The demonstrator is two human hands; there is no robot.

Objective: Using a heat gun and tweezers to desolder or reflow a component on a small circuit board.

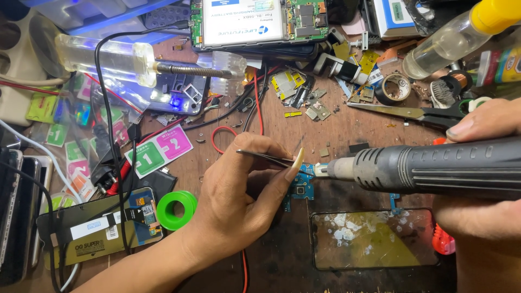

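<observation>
On the cluttered wooden workbench point(347, 130), a small blue circuit board point(300, 187) lies under the left hand point(244, 195) — fingers pinched shut on metal tweezers point(266, 157). Right hand point(483, 179) grips a hot-air gun point(423, 168) — nozzle at the board's edge.

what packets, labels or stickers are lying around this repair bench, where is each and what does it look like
White rectangular battery label: top centre, on an opened phone, blue logo patch.
Green-and-pink twin-tab sticker: left of the left hand, two tilted squares.
Small green and pink wipe packets: far left, scattered, some under clear plastic.
Black flat part with white and gold labels: bottom left.
Blue-and-white box: top right, partly cut off.
The right hand holds a grey hot-air tool.
</observation>
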